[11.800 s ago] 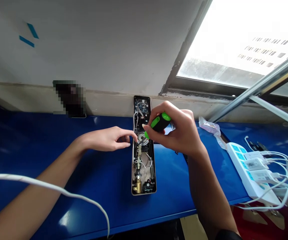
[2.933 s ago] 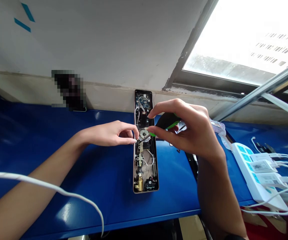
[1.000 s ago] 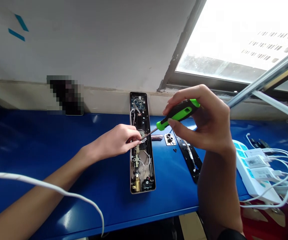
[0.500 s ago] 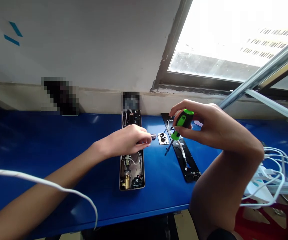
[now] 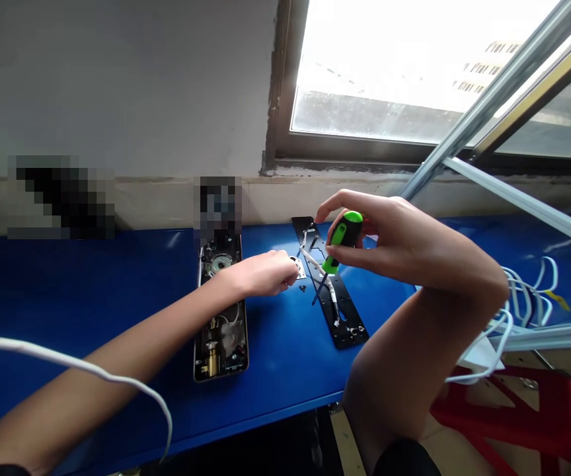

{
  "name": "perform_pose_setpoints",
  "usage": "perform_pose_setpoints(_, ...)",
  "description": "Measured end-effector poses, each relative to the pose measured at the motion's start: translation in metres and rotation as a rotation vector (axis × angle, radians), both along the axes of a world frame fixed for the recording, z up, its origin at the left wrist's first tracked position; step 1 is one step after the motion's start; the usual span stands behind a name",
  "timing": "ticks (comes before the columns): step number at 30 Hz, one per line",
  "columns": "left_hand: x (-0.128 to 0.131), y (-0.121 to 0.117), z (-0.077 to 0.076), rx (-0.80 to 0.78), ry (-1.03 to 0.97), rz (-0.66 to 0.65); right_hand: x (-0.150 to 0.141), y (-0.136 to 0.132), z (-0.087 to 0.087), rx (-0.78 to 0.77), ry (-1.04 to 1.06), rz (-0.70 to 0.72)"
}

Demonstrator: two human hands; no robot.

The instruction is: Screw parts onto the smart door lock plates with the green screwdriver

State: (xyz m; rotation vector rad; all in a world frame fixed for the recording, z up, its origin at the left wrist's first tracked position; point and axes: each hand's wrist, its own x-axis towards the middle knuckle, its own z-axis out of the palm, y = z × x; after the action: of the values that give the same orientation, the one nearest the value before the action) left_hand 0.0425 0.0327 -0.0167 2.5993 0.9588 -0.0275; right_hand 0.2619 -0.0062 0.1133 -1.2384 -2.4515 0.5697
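Note:
My left hand (image 5: 278,272) is closed, fingertips pinched at the left edge of a small square metal plate (image 5: 301,268). The fingers hide part of that plate, and I cannot make out what is between them. Just below, small dark screws (image 5: 303,288) lie on the blue table. My right hand (image 5: 359,231) grips a green and black screwdriver (image 5: 342,239), its shaft slanting down to the left above the table. Under my left forearm stands a long, open lock housing (image 5: 216,360) with a brass cylinder (image 5: 211,363) and wiring inside.
A long black panel (image 5: 347,330) with a white-wrapped cable (image 5: 329,283) lies right of the plate. White cables (image 5: 518,297) are bundled at the right, near a metal frame (image 5: 484,178) and a red stool (image 5: 513,403). A white cord (image 5: 67,357) crosses over my left forearm.
My left hand has moved right, from over the lock housing to the small metal plate. Small dark screws now show on the table. My right hand still holds the screwdriver. The view has shifted right.

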Motion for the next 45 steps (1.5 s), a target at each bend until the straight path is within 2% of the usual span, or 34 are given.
perform_pose_setpoints(8,0.012,0.008,-0.017,-0.053,0.024,-0.011,0.004,0.003,-0.001,-0.040,0.015,0.004)
perform_pose_setpoints(11,0.011,0.006,-0.017,-0.034,0.016,-0.006,0.002,0.003,-0.002,-0.036,0.016,0.013)
perform_pose_setpoints(13,0.004,0.001,-0.012,-0.012,-0.009,-0.009,-0.001,0.004,-0.002,-0.024,0.002,0.022)
perform_pose_setpoints(17,-0.028,-0.016,0.006,0.101,-0.248,-0.053,-0.009,0.004,-0.002,0.006,-0.028,0.064)
perform_pose_setpoints(20,-0.064,-0.032,0.011,0.204,-0.420,0.013,-0.017,0.004,-0.001,0.040,-0.009,0.116)
perform_pose_setpoints(23,-0.098,-0.050,0.000,0.368,-0.583,0.109,-0.030,0.001,0.000,0.094,0.061,0.172)
perform_pose_setpoints(25,-0.116,-0.061,-0.013,0.546,-0.660,0.217,-0.042,-0.002,0.001,0.139,0.116,0.202)
perform_pose_setpoints(27,-0.130,-0.072,-0.029,0.659,-0.661,0.336,-0.055,-0.004,0.000,0.183,0.161,0.233)
perform_pose_setpoints(30,-0.142,-0.083,-0.049,0.633,-0.664,0.427,-0.077,-0.006,-0.003,0.228,0.196,0.277)
perform_pose_setpoints(33,-0.147,-0.089,-0.060,0.540,-0.704,0.473,-0.098,-0.006,-0.009,0.292,0.199,0.298)
perform_pose_setpoints(37,-0.148,-0.095,-0.066,0.430,-0.754,0.467,-0.120,-0.007,-0.016,0.370,0.199,0.309)
perform_pose_setpoints(45,-0.153,-0.099,-0.070,0.294,-0.693,0.473,-0.141,-0.017,-0.022,0.383,0.091,0.319)
